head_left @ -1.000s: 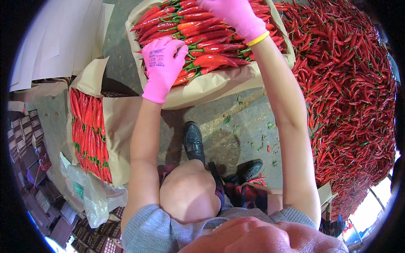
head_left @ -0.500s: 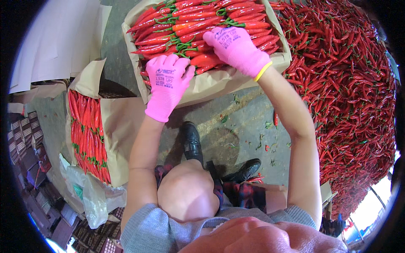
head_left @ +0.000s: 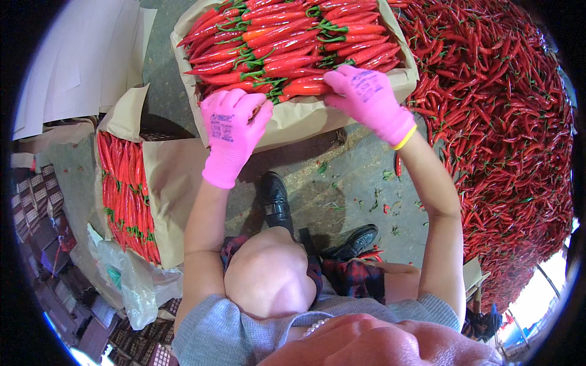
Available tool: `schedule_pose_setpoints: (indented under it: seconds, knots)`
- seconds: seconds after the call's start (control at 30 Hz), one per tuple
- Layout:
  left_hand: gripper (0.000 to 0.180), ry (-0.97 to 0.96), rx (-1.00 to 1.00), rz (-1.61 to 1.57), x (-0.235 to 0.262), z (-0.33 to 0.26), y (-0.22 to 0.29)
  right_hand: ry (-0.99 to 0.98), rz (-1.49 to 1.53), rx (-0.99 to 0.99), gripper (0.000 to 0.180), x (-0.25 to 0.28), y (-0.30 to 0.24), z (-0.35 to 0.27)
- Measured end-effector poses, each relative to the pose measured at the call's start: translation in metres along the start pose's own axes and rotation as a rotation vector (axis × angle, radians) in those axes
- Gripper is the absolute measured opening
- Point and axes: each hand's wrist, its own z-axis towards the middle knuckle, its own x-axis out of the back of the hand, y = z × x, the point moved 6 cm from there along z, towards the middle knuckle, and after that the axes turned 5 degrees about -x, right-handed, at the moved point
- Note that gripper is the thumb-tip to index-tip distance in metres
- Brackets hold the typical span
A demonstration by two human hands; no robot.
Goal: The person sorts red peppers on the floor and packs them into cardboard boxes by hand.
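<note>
Both my hands wear pink gloves and work along the near side of a paper-lined box packed with red chili peppers. Their green stems meet in the middle of the rows. My left hand is closed at the near left corner, with a bit of red showing between thumb and fingers, apparently a chili pepper. At the near right, my right hand has its fingers closed at the tip end of a bright red chili pepper in the nearest row. The fingertips of both hands are partly hidden.
A huge heap of loose chili peppers rises at the right. To the left stands a second paper-lined box of chili peppers, with a clear plastic bag by it. Paper sheets lie at the far left; scraps litter the floor.
My right hand has moved nearer and to the right, from the middle of the rows to the near side. My left hand has shifted slightly nearer and left.
</note>
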Motion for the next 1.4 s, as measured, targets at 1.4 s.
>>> schedule_pose_setpoints:
  seconds: [1.4]
  knots:
    - [0.053, 0.159, -0.088, 0.126, 0.018, 0.006, -0.126, 0.369, 0.222, 0.093, 0.011, -0.027, -0.038, 0.012]
